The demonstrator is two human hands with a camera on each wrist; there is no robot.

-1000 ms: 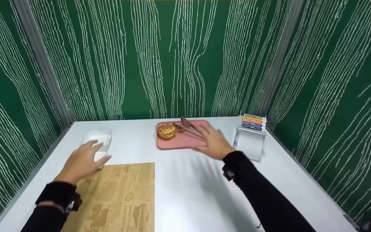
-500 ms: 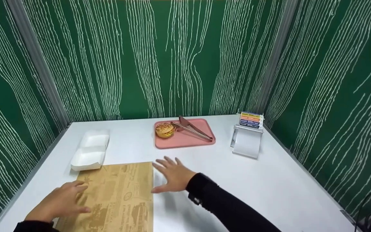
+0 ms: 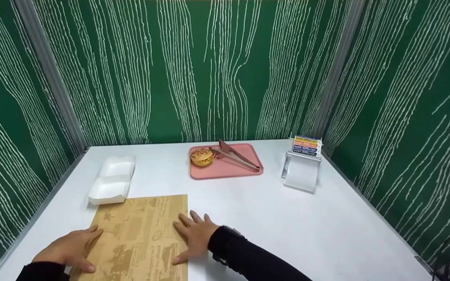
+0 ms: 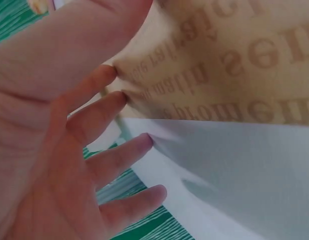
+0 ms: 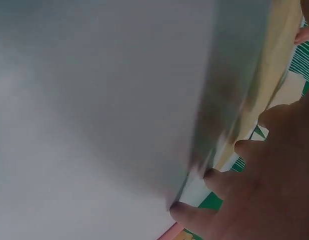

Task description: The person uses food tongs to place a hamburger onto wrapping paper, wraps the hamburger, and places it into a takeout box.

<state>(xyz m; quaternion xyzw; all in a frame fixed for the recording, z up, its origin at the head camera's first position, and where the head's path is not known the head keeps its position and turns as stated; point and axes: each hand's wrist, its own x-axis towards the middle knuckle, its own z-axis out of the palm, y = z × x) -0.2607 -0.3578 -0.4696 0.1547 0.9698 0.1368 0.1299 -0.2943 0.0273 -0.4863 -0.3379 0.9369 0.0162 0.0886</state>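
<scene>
A sheet of brown printed wrapping paper lies flat at the front left of the table. My left hand is at its left edge, fingers spread and fairly straight. In the left wrist view two fingertips touch the paper's margin, while the other two are over the white tabletop. My right hand lies over the paper's right edge with its fingers spread. Neither hand grips anything. Beyond the paper's far left corner is an open white clamshell food box.
At the back middle a pink tray holds a burger and metal tongs. A small stand with coloured labels and a white sheet is at the back right. Green walls enclose the table's back and sides.
My right hand has come from over the tray, leftward and down to the paper's right edge. My left hand has moved from the white box down to the left edge.
</scene>
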